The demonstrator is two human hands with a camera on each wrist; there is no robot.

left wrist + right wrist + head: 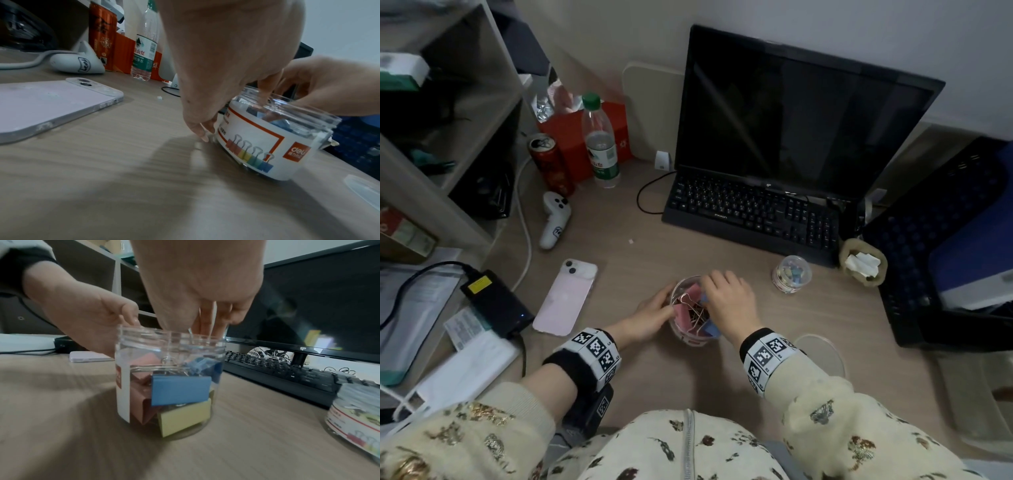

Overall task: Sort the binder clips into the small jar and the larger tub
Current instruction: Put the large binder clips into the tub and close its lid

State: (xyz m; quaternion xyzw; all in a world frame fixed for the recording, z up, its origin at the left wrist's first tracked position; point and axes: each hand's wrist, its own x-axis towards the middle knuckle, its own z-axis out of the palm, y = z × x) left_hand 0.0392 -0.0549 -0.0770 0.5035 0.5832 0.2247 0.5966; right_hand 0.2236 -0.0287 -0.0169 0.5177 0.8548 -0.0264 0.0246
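Note:
The larger tub [690,339], a clear plastic jar with a white label, stands open at the middle of the desk. Big pink [683,317], blue [180,391] and yellow [185,417] binder clips fill it. My left hand [650,315] grips the tub's left wall [257,146], thumb at the rim. The fingers of my right hand [729,301] dip into the tub's mouth [144,337] and pinch the wire handle [190,335] of a clip. The small jar [792,274], lidded and holding small coloured clips, stands to the right [355,410], clear of both hands.
A clear lid [822,353] lies right of the tub. A pink phone [566,296] and a black charger [496,301] lie to the left. The keyboard [753,212] and monitor [801,113] stand behind. A black crate [935,240] borders the right side.

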